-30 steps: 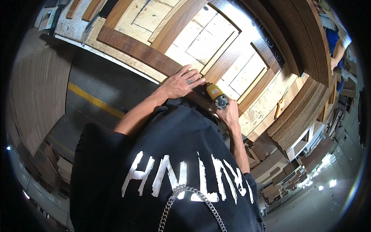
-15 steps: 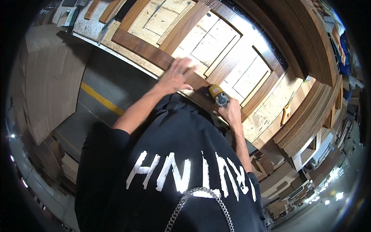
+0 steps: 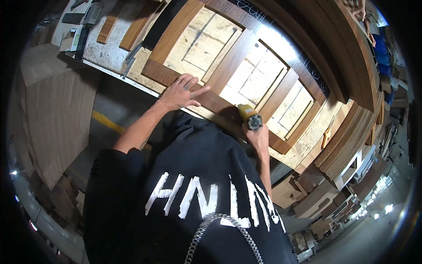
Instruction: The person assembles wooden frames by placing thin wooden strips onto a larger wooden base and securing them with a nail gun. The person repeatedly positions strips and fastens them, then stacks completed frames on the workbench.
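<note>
A brown wooden frame (image 3: 220, 103) with a long near rail and several crossbars lies on the workbench in front of me. My left hand (image 3: 179, 93) rests on the near rail, left of a crossbar, its fingers spread and holding nothing. Further right, my right hand (image 3: 258, 135) is wrapped round a yellow nail gun (image 3: 249, 115) with a round grey cap. The gun is over the near rail, between two crossbars; its nose is hidden, so I cannot tell whether it touches the wood.
Loose wood strips (image 3: 137, 28) lie at the bench's left end. Orange-handled pliers (image 3: 326, 138) lie right of the frame. Stacked brown boards (image 3: 354, 127) stand at the right, and a tall panel stack (image 3: 57, 105) at the left. Dark curved boards (image 3: 334, 48) line the far side.
My left hand has moved left along the near rail and settled there, no longer blurred. The nail gun in my right hand has shifted left along the rail. The whole view has shifted slightly.
</note>
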Motion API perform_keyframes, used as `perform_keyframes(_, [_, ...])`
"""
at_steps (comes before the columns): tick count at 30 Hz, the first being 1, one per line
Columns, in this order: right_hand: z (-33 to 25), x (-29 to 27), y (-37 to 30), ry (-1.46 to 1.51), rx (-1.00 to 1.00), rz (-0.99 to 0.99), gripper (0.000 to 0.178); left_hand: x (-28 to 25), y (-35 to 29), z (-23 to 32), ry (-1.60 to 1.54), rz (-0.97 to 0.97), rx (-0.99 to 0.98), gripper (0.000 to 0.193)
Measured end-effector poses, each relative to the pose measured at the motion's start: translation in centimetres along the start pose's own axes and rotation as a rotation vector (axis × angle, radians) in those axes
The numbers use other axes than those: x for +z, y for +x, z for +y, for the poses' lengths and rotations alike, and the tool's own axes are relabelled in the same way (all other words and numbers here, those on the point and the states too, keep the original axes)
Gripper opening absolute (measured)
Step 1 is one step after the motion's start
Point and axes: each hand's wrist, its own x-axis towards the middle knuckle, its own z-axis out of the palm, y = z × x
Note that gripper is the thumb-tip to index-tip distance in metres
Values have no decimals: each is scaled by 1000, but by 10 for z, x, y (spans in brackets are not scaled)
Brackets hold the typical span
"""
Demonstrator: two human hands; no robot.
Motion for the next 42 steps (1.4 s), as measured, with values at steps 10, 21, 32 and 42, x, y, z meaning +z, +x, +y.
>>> perform_keyframes(10, [-77, 45, 29, -67, -78, -20, 34, -17, 0, -10, 16, -16, 86, 76])
perform_keyframes(21, [-58, 29, 21, -112, -282, -126, 49, -7, 0, -11, -63, 0, 57, 77])
perform_keyframes(32, [-72, 37, 10, -201, -305, -33, 55, -8, 0, -10, -74, 3, 55, 80])
perform_keyframes(42, [-57, 48, 18, -264, -240, -112, 63, -9, 0, -10, -77, 26, 57, 79])
